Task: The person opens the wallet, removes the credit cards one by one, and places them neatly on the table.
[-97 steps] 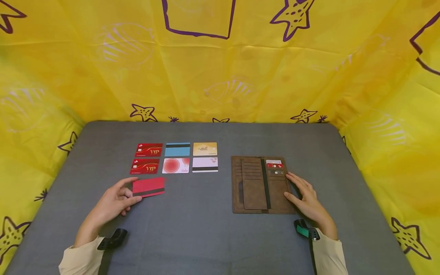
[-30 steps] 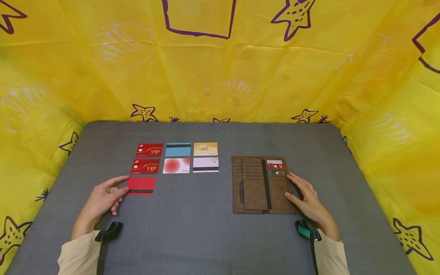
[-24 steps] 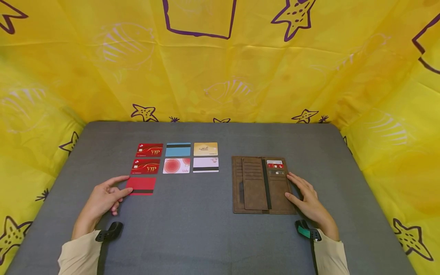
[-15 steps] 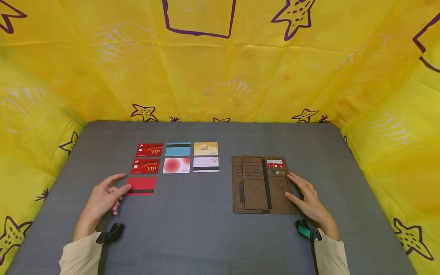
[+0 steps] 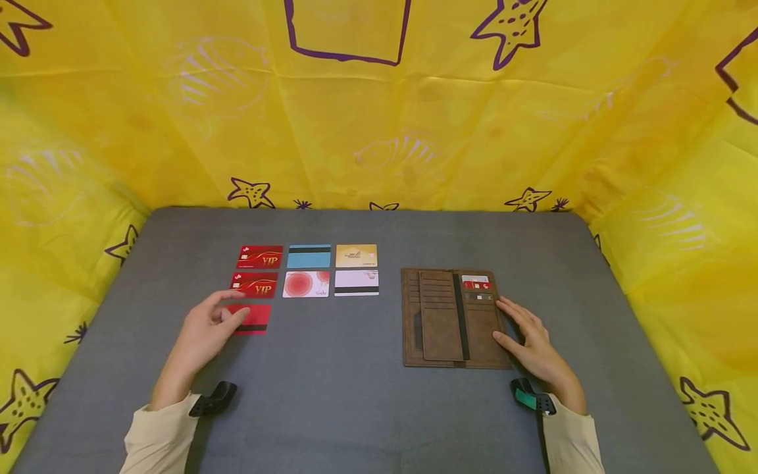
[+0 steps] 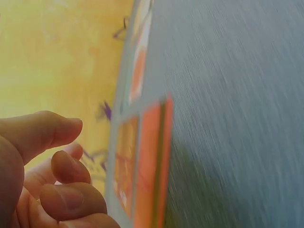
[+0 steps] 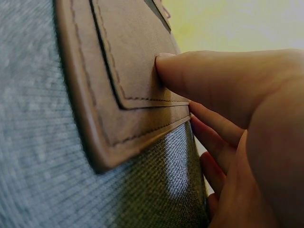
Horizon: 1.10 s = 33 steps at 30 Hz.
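Observation:
In the head view my left hand (image 5: 201, 336) hovers over the left end of a plain red card (image 5: 258, 316) with a dark stripe. In the left wrist view its thumb and fingers are apart from the card and hold nothing. Two red VIP cards (image 5: 260, 257) lie beyond it in the same column. On the right lies an unfolded brown wallet (image 5: 439, 329), with cards (image 5: 476, 286) in its upper right slots. My right hand (image 5: 535, 352) rests at the wallet's right edge, its thumb on the leather in the right wrist view.
Right of the VIP cards lie a blue card (image 5: 309, 258), a gold card (image 5: 356, 255), a white card with red circles (image 5: 304, 284) and a pale striped card (image 5: 356, 280). The grey table (image 5: 331, 395) is backed by yellow patterned cloth (image 5: 331, 131).
The striped red card was slid left into line below the VIP cards. My left hand has since let go of it and moved right and up. The right hand stays put.

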Motion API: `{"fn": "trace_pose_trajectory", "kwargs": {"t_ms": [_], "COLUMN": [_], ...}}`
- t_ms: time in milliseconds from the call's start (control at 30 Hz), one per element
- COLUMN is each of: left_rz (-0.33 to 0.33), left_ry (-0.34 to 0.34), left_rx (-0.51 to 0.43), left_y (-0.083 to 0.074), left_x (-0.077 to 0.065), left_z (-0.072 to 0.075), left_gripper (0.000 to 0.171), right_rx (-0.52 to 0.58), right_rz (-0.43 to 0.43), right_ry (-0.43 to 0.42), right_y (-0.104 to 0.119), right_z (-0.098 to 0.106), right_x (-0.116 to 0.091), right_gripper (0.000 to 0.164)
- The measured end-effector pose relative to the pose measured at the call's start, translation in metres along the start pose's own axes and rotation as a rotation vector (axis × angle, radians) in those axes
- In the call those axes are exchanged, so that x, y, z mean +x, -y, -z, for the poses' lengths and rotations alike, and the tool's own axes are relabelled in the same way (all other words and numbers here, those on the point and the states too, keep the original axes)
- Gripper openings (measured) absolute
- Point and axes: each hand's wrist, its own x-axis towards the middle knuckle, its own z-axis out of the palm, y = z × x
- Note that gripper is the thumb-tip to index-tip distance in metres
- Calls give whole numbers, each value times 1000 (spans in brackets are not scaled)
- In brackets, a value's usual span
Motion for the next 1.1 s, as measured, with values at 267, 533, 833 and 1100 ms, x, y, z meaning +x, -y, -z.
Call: {"fn": "trace_pose_trajectory", "kwargs": {"t_ms": [267, 533, 833, 1100], "left_rz": [-129, -209, -327, -396], "left_ry": [31, 112, 211, 258], "left_rx": [-20, -45, -86, -45], "left_y": [-34, -72, -119, -151], "left_x": [5, 11, 19, 22], "left_z": [-27, -65, -105, -135], "left_gripper": [30, 22, 18, 18], "right_rx": [-2, -6, 0, -3], "right_rz": [19, 16, 18, 8], "right_ry": [-8, -6, -14, -4], "right_y": [-1, -2, -3, -3], "right_z": [0, 0, -1, 0], "right_x": [0, 0, -1, -1], "right_gripper": [61, 61, 61, 61]}}
